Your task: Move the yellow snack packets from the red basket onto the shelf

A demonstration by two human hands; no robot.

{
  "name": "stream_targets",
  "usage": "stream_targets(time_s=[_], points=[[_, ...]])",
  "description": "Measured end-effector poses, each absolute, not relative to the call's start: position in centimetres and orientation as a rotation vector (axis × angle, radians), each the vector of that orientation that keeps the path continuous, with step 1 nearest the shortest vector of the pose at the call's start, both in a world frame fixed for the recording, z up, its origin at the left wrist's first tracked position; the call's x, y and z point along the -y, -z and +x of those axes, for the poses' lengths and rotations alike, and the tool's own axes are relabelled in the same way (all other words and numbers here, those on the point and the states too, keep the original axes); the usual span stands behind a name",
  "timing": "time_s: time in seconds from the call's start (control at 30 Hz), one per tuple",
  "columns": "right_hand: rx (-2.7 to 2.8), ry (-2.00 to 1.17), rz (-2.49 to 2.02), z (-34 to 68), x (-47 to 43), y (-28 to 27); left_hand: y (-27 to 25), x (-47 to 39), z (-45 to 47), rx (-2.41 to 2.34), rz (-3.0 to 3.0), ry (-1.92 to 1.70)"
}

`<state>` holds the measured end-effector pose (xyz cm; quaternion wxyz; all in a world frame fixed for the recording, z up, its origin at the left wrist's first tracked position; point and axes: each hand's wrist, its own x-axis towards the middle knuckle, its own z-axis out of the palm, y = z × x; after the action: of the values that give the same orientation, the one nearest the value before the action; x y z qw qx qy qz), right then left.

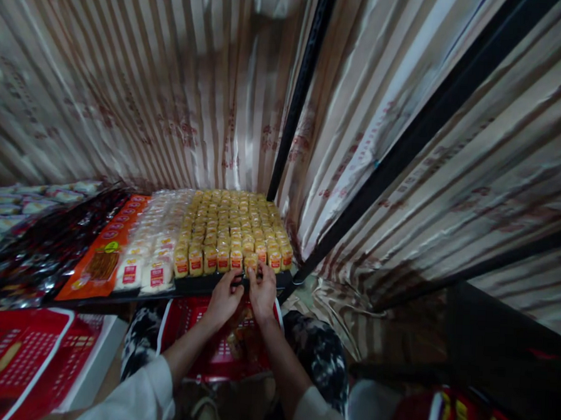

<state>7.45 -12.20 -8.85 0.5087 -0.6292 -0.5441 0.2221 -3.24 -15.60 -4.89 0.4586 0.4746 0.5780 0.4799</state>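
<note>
Rows of small yellow wrapped cakes (230,226), with red labels on the front ones, stand on a black shelf edge. At the front row, my right hand (263,292) has its thumb and fingers on one wrapped cake (250,262). Close beside it on the left, my left hand (226,298) has curled fingers with a gap between thumb and forefinger; nothing shows in it. Below both hands, a red basket (194,324) rests between my knees with some blurred wrapped items inside.
Left of the cakes lie white wrapped packs (156,275), an orange snack bag (102,257) and dark shiny packets (48,242). Another red basket (33,341) stands lower left. Black poles (391,159) and striped curtain (197,93) border the shelf.
</note>
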Motion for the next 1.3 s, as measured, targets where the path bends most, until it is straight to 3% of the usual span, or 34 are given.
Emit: stream_targets(time_s=[1.03, 1.3], points=[[1.576, -0.221, -1.410, 8.1, 14.7, 9.4, 6.1, 16.0, -3.9, -1.451, 1.275, -1.286], [1.498, -0.439, -1.487, 7.3, 19.2, 12.3, 9.7, 19.7, -4.9, -1.463, 1.477, -1.039]])
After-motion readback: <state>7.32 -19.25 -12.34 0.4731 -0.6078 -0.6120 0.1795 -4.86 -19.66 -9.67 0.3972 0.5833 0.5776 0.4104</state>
